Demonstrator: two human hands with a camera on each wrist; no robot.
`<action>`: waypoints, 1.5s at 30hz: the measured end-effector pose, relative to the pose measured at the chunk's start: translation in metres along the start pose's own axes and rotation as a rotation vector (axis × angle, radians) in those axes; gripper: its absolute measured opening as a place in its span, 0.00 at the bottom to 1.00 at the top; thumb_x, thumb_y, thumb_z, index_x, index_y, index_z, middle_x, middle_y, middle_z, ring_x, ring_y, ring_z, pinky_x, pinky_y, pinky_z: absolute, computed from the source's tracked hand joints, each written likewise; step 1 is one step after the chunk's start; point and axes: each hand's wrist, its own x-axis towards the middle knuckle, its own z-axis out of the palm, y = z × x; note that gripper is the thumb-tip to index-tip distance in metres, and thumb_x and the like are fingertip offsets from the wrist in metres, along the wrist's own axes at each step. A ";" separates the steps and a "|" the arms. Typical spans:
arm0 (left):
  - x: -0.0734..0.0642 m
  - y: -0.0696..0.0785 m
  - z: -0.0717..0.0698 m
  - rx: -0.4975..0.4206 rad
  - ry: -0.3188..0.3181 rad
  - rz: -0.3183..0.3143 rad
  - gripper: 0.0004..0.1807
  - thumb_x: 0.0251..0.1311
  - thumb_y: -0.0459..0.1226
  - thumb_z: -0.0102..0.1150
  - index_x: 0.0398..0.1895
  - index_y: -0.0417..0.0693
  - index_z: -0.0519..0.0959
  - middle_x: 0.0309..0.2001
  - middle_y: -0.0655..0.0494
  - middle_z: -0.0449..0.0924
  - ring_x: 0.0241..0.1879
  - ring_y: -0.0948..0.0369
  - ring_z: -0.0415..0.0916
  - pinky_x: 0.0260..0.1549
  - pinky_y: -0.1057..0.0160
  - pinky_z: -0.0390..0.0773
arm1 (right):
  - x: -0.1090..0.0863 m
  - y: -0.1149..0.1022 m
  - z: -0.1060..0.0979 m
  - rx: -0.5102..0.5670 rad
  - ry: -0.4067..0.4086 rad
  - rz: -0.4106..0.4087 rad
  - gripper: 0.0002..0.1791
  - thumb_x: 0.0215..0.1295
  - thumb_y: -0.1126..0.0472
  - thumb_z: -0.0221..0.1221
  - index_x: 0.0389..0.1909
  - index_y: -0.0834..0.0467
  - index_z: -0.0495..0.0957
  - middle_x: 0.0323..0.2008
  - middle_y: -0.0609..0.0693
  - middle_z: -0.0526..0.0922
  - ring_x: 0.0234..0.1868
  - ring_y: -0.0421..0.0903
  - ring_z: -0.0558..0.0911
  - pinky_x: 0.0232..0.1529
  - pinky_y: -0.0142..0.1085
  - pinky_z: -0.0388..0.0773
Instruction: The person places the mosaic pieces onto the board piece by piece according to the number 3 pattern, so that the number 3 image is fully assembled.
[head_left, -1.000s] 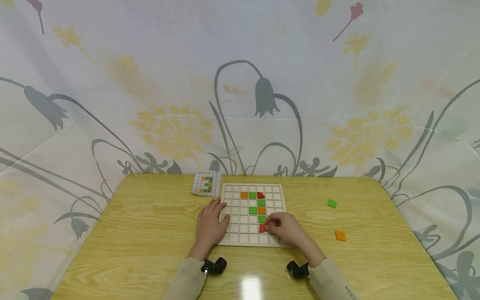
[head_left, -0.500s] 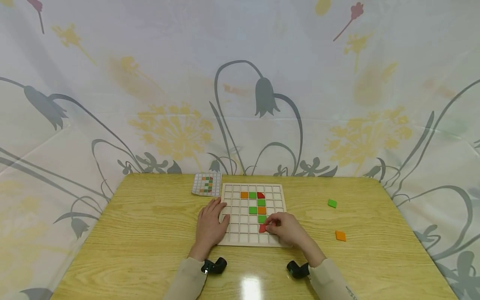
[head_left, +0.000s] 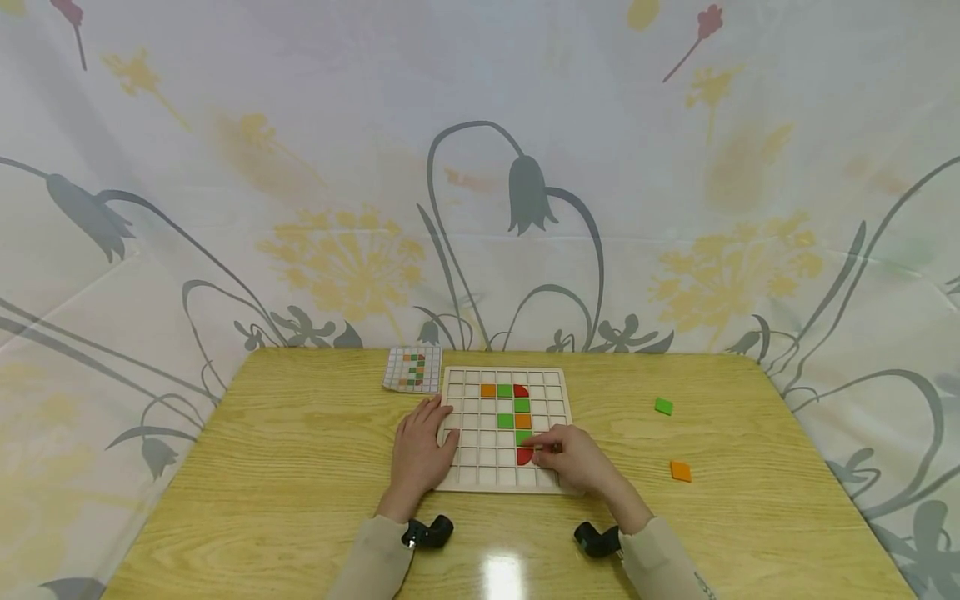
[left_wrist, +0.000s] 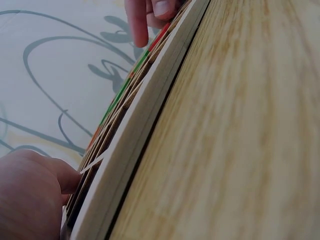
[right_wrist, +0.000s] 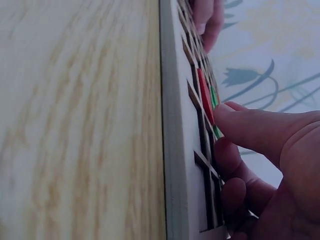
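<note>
A pale wooden grid board (head_left: 477,476) lies on the table, with orange, green and red tiles in some of its cells. My left hand (head_left: 424,446) rests along the board's left edge, thumb over the grid. At the lower right of the tile pattern, my right hand (head_left: 573,458) is at a red tile with one rounded corner (head_left: 523,457). The thumb tip sits right at that red tile (right_wrist: 205,97) in the right wrist view. Its index finger stretches over the green tile (head_left: 522,437) just above, apart from the thumb. The other right fingers are curled under.
A pattern card (head_left: 393,375) with a printed coloured grid lies beyond the board's upper left corner. To the right on the wooden table (head_left: 285,467) lie a loose green tile (head_left: 663,407) and a loose orange tile (head_left: 680,472). A patterned cloth (head_left: 480,275) stands behind the table.
The right index finger has moved off the red tile and straightened leftward over the green one. More of the red tile shows, in its cell. The left hand has stayed still.
</note>
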 end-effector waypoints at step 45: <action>-0.002 -0.001 0.000 0.004 -0.003 -0.001 0.20 0.67 0.41 0.58 0.60 0.45 0.79 0.70 0.47 0.68 0.71 0.47 0.59 0.67 0.40 0.57 | -0.056 0.083 -0.117 0.127 0.472 0.329 0.25 0.77 0.56 0.52 0.67 0.67 0.70 0.64 0.69 0.70 0.65 0.64 0.68 0.51 0.37 0.71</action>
